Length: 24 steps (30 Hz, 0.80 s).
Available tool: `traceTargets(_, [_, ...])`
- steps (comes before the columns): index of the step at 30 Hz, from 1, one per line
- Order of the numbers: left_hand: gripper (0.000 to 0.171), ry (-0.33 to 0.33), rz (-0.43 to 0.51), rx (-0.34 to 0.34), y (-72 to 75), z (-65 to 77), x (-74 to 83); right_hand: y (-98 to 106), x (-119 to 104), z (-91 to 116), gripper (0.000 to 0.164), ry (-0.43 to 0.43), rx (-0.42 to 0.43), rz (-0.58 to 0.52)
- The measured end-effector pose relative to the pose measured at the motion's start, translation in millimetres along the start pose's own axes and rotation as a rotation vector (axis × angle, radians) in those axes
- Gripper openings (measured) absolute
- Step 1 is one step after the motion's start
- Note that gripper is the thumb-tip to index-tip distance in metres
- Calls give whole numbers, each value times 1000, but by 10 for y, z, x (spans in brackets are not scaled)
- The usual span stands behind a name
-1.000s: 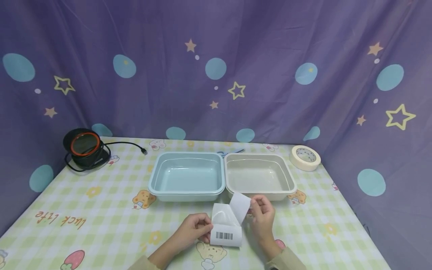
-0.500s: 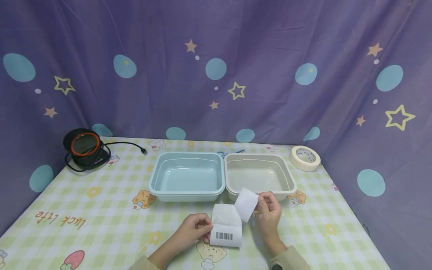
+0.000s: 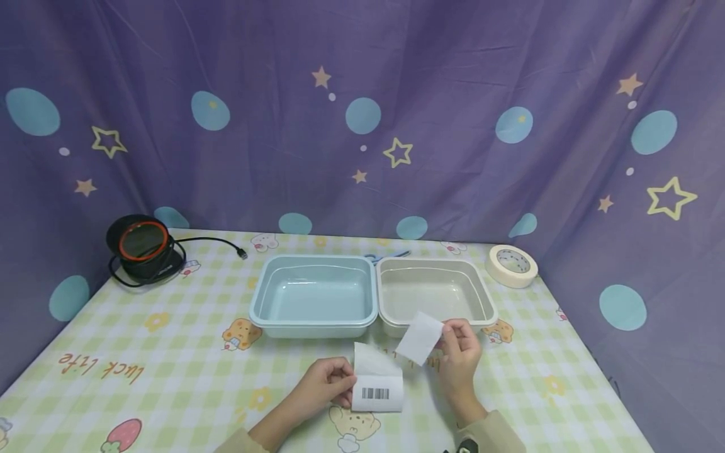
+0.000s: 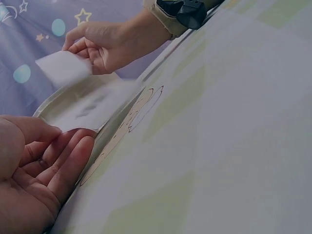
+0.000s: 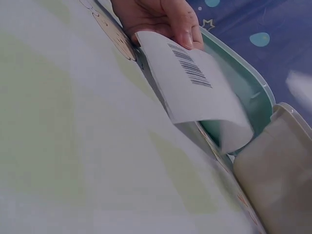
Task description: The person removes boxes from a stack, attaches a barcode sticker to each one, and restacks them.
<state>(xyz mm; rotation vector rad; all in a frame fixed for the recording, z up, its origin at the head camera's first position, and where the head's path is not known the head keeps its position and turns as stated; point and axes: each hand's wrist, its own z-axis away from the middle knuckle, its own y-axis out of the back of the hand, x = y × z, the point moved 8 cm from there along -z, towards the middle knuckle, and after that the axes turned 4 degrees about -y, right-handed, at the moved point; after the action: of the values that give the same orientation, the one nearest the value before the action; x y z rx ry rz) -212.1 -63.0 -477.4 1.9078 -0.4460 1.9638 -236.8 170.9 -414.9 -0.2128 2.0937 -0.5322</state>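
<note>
In the head view my left hand (image 3: 327,385) pinches the left edge of a strip of white labels (image 3: 378,393) between thumb and fingers. A black barcode is printed on its near part, and its upper part stands up, bare. My right hand (image 3: 461,355) pinches a small white label (image 3: 420,338) by its upper right corner, off to the right of the strip and apart from it. In the right wrist view the strip (image 5: 195,87) bends down at its free end, with the left hand (image 5: 158,19) behind it. The left wrist view shows the right hand (image 4: 114,46) holding the label (image 4: 66,68).
A light blue bin (image 3: 314,327) and a beige bin (image 3: 487,318) stand side by side beyond my hands. Behind them lies a blue-handled tool (image 3: 394,254), partly hidden. A tape roll (image 3: 511,267) sits back right; a black device with a cable (image 3: 146,251) sits back left.
My right hand has pulled the small label up and to the right, off the strip; the two were joined before. My left hand has stayed in place, gripping the strip.
</note>
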Motion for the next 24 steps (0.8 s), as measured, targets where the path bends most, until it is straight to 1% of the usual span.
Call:
traceTargets(1, [20,2,-3,5,1,-2,-4,5,-1,-3,28,3,-2,-20])
traceTargets(3, [18,7,-14,18,10,-3,-12,17,1,-8,27,1,1,-24])
traceTargets(10, [15,19,-48,56,40,13,-11,31,-4,-7,26,-9,16,25])
traceTargets(17, [15,36,-91,85,48,9,-40,9,-14,-8,27,5,-12,40])
traceTargets(21, [15,30,-140,108,74,-5,-34,-17,-32,-22,19,17,-21,88])
traceTargets(24, [15,22,-167,131,98,-10,-17,-26,-55,-37,10,21,-6,138])
